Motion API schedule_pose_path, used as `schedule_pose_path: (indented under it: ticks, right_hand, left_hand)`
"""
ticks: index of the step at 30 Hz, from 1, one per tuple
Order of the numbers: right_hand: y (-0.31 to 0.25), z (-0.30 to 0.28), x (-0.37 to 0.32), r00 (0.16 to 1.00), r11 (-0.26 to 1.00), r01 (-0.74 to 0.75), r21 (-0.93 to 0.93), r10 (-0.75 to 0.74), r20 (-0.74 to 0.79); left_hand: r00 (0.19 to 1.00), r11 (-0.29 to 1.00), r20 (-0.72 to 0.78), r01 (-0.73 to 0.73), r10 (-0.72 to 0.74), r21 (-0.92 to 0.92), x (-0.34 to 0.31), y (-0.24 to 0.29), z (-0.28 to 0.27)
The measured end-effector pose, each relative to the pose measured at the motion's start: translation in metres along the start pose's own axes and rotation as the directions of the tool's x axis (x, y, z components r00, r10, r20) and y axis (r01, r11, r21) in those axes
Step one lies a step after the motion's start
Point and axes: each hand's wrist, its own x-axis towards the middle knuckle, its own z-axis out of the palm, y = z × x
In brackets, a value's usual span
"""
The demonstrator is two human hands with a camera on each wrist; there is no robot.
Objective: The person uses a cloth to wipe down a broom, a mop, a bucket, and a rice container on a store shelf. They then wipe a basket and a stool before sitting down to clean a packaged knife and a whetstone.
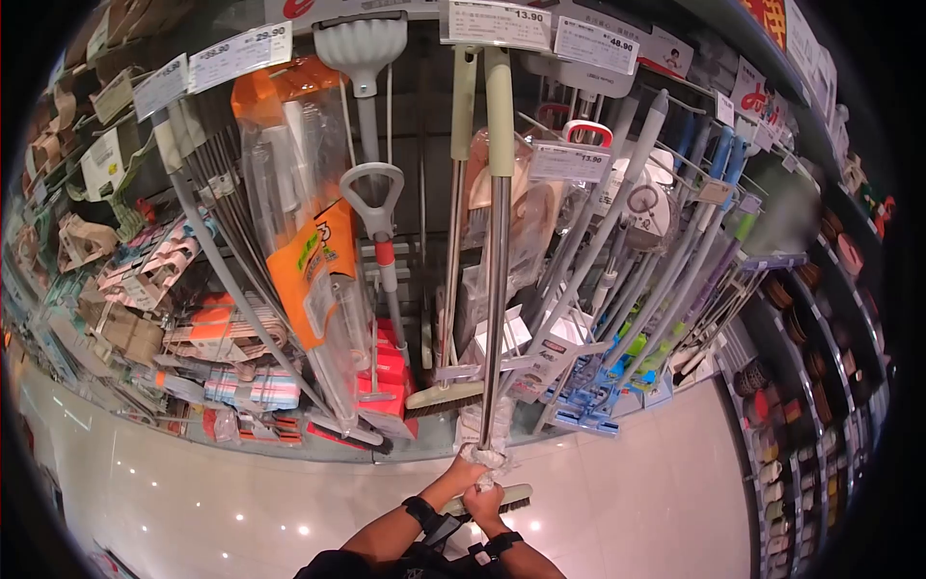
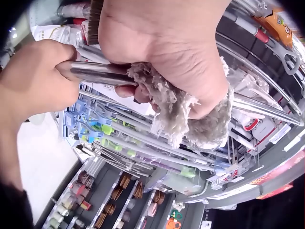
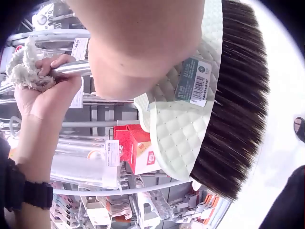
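Note:
A broom stands upright in the head view, its long metal pole (image 1: pixel 493 289) topped by a pale green handle (image 1: pixel 500 106). Around the pole my left hand (image 1: pixel 463 473) grips a fluffy grey-white cloth (image 2: pixel 171 109); in the right wrist view that hand (image 3: pixel 47 95) has its fingers curled over cloth and pole. My right hand (image 1: pixel 484 502) grips the bare pole lower down, nearer the bristles, and shows at the left of the left wrist view (image 2: pixel 43 78). Pale green and quilted, the broom head (image 3: pixel 181 133) carries a label and dark bristles (image 3: pixel 238 100).
Behind the hands hang brooms, mops and a grey-handled tool (image 1: pixel 374 193) on a rack. Orange packaging (image 1: pixel 309 280) and red boxes (image 1: pixel 386 376) are to the left of the pole, blue mop heads (image 1: pixel 584 415) to the right. Shelves (image 1: pixel 772 386) line the right side above a glossy floor (image 1: pixel 637 492).

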Motion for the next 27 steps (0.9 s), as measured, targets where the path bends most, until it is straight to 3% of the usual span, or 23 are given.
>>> schedule_pose_path:
  ticks: [7,13,15,18,20,22,24,25,26,27]
  right_hand:
    - [0.001,0.015,0.000,1.000,0.992,0.021,-0.125,-0.020,0.010]
    - [0.018,0.035,0.012,0.998,0.983,-0.057,-0.177,0.056,-0.007]
    - [0.019,0.040,0.021,0.995,0.979,0.023,-0.200,-0.003,0.099]
    - [0.003,0.044,0.036,0.994,0.972,0.019,-0.234,0.007,0.110]
    - [-0.020,0.040,0.050,0.983,0.975,0.007,-0.223,0.034,0.179]
    - [-0.031,0.048,0.062,0.979,0.973,-0.104,-0.204,0.136,0.152]
    - [-0.025,0.057,0.078,0.983,0.981,-0.061,-0.183,0.090,0.157]
    - [-0.006,0.076,0.089,0.985,0.987,-0.014,-0.158,0.041,0.170]
    - [0.007,0.087,0.094,0.984,0.991,0.029,-0.134,-0.004,0.181]
    - [-0.007,0.074,0.101,0.959,0.963,0.055,-0.263,0.022,0.282]
  left_hand:
    - [0.999,0.993,0.044,0.032,-0.027,-0.111,-0.002,0.024,-0.004]
    - [0.984,0.977,0.163,0.097,-0.066,-0.188,0.017,0.014,-0.027]
    - [0.972,0.970,0.224,0.119,-0.071,-0.211,0.025,0.008,-0.040]
    - [0.978,0.947,0.168,0.166,-0.123,-0.274,0.035,0.002,-0.058]
    - [0.950,0.872,0.177,0.307,-0.257,-0.382,0.043,0.004,-0.073]
    - [0.946,0.882,0.161,0.321,-0.281,-0.344,0.051,-0.002,-0.086]
    - [0.985,0.944,0.020,0.168,-0.169,-0.283,0.061,-0.014,-0.096]
    - [0.986,0.946,0.018,0.166,-0.168,-0.277,0.067,-0.020,-0.101]
    - [0.984,0.965,-0.124,0.092,-0.126,-0.244,0.072,-0.026,-0.105]
    - [0.962,0.979,-0.260,0.027,-0.080,-0.200,0.073,-0.030,-0.107]
